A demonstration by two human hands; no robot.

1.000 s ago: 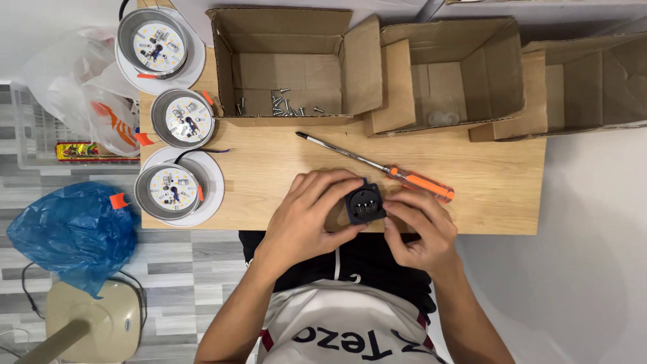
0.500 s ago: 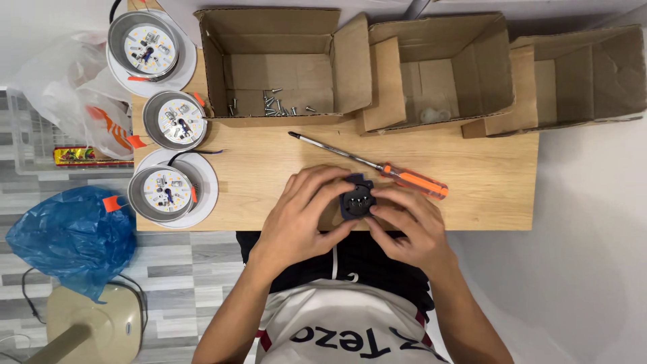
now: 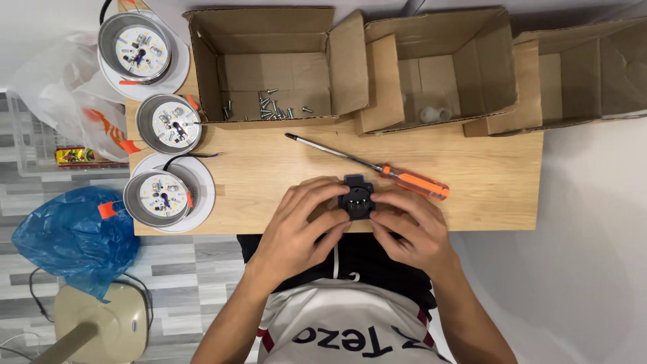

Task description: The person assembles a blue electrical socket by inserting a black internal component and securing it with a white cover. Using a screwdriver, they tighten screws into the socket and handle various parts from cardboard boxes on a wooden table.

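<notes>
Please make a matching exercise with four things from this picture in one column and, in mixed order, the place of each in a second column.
Things:
1. small black part
2. screwdriver
3. loose screws
4. blue plastic bag

Places:
A. inside the left cardboard box
B. on the floor, left of the wooden table
C. held between the left hand and the right hand
D. lying on the table, behind the hands

Pairs: 1-C, 2-D, 3-A, 4-B
</notes>
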